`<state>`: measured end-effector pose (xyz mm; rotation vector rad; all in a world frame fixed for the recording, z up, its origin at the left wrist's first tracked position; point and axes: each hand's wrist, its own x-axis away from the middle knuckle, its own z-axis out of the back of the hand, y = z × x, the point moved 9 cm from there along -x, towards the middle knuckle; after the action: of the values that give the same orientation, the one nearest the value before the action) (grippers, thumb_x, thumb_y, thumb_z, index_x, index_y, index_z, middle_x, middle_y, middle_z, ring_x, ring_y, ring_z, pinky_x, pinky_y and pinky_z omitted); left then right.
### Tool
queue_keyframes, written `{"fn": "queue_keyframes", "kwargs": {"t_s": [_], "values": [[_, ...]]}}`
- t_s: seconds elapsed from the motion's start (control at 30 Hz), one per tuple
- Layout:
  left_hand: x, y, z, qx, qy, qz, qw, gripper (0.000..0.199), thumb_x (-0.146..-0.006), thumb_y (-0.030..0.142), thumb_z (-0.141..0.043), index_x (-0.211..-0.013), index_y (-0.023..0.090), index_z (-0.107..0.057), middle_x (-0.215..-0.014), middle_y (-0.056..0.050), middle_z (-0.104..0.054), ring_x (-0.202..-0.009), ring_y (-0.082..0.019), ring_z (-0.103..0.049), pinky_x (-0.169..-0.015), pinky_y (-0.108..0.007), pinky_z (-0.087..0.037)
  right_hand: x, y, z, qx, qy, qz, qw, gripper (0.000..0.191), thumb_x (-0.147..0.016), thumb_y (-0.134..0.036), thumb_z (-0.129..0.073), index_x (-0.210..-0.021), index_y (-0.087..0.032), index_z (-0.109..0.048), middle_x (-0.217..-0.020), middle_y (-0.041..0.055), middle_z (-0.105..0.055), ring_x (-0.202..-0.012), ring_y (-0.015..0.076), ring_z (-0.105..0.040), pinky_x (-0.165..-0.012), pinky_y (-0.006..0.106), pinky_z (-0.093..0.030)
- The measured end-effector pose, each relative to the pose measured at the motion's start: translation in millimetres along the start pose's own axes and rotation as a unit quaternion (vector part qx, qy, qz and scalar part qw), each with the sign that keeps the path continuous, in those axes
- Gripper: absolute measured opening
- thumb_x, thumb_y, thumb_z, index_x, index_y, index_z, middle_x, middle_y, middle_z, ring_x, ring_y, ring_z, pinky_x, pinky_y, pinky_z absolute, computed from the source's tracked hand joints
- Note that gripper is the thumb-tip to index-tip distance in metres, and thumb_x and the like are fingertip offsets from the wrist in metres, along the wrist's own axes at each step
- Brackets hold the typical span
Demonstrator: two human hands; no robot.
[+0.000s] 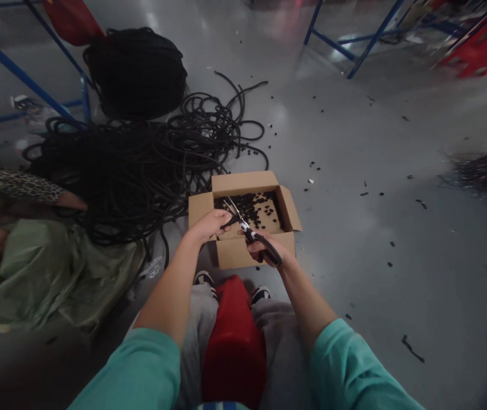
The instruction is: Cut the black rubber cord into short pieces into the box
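Note:
Over an open cardboard box (245, 183), my right hand (262, 246) grips a pair of scissors (271, 249) by its black handles. The blades are spread and point up and to the left. My left hand (212, 223) is closed on a short black cord piece (231, 221) beside the blades. Many small black cut pieces (249, 208) lie in the box, mostly toward its far and left side. Whether the blades touch the cord, I cannot tell.
Left of the box spreads a tangled heap of black cord (140, 171), with a large black bundle (136, 71) behind it. Another person's hand (72, 200) reaches into the heap. A green sheet (68, 273) lies nearer. Small black scraps (412, 348) dot the floor at right.

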<state>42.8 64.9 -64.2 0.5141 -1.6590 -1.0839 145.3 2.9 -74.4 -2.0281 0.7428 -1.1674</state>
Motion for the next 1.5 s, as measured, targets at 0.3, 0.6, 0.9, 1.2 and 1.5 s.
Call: {"fn": "queue_keyframes", "kwargs": {"t_s": [0.3, 0.6, 0.9, 1.2, 1.5], "values": [[1.3, 0.3, -1.5, 0.038, -0.005, 0.002, 0.999, 0.032, -0.071, 0.038, -0.058, -0.059, 0.012, -0.045, -0.047, 0.001, -0.047, -0.033, 0.0, -0.029, -0.033, -0.015, -0.016, -0.9, -5.7, 1.0, 0.028, -0.016, 0.033, 0.999, 0.059, -0.049, -0.019, -0.06, -0.107, -0.016, -0.053, -0.058, -0.0043, -0.048, -0.051, 0.0082, -0.041, -0.045, 0.021, -0.029], [0.4, 4.3, -4.5, 0.09, -0.025, -0.019, 0.995, 0.034, -0.07, 0.04, -0.06, -0.058, 0.013, -0.042, -0.047, 0.002, -0.046, -0.032, 0.0, -0.027, -0.033, -0.016, -0.015, -2.1, -4.2, 2.0, 0.013, 0.028, 0.03, 0.999, 0.056, -0.05, -0.021, -0.059, -0.106, -0.014, -0.054, -0.045, -0.0085, -0.041, -0.037, 0.0065, -0.034, -0.038, 0.02, -0.024], [-6.2, -1.8, 0.7, 0.092, 0.012, -0.032, 0.995, 0.024, -0.07, 0.032, -0.059, -0.064, 0.012, -0.047, -0.055, 0.001, -0.051, -0.035, -0.002, -0.038, -0.036, -0.017, -0.024, -0.9, -4.8, 16.0, 0.047, 0.09, 0.013, 0.995, 0.061, -0.048, -0.019, -0.058, -0.109, -0.014, -0.054, -0.048, -0.0075, -0.045, -0.041, 0.0076, -0.038, -0.041, 0.021, -0.027], [-2.7, -1.1, 32.9, 0.19, 0.142, -0.02, 0.971, 0.019, -0.063, 0.01, -0.06, -0.079, 0.011, -0.05, -0.059, 0.002, -0.053, -0.044, -0.005, -0.048, -0.046, -0.019, -0.039, -1.7, -0.6, 18.0, 0.085, 0.081, -0.002, 0.993, 0.064, -0.047, -0.017, -0.056, -0.111, -0.015, -0.052, -0.052, -0.0075, -0.045, -0.048, 0.0076, -0.036, -0.046, 0.021, -0.024], [-6.7, -17.4, 35.2, 0.167, 0.194, 0.007, 0.967, 0.013, -0.066, 0.012, -0.057, -0.072, 0.013, -0.046, -0.053, 0.005, -0.049, -0.039, -0.005, -0.045, -0.038, -0.017, -0.031, 1.9, -2.1, 11.6, 0.105, 0.079, -0.02, 0.991, 0.06, -0.048, -0.012, -0.054, -0.108, -0.016, -0.054, -0.057, -0.0062, -0.05, -0.055, 0.0086, -0.04, -0.053, 0.022, -0.028]]}}
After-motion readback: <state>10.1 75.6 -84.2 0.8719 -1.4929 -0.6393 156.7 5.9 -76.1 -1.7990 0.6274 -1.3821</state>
